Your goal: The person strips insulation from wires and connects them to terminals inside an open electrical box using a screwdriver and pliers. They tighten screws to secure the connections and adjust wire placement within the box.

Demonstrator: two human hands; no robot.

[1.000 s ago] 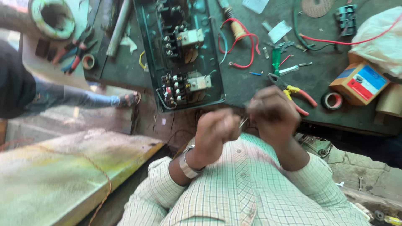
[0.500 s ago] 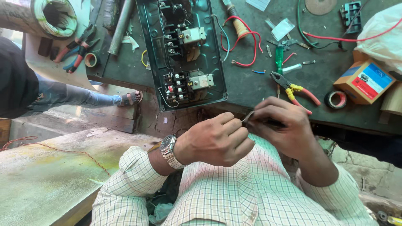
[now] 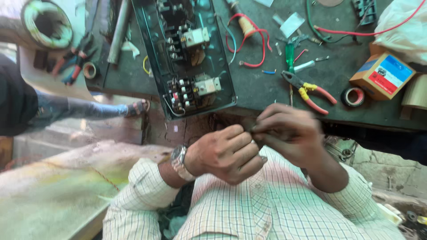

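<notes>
Left hand (image 3: 229, 153): has closed in beside right, curled on something hidden
Right hand (image 3: 289, 131): pinching small dark piece, identity unclear
Table (image 3: 258, 89): pliers (image 3: 307, 92) lie untouched

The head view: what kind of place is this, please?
Probably an electrical repair workshop. An open electrical panel box with switchgear lies on a dark workbench, with red-handled pliers, loose red wire and a tape roll nearby.

Dark green workbench (image 3: 262, 95) under daylight, worn greenish slab (image 3: 49, 191) at left, dusty floor (image 3: 396, 173)
</notes>
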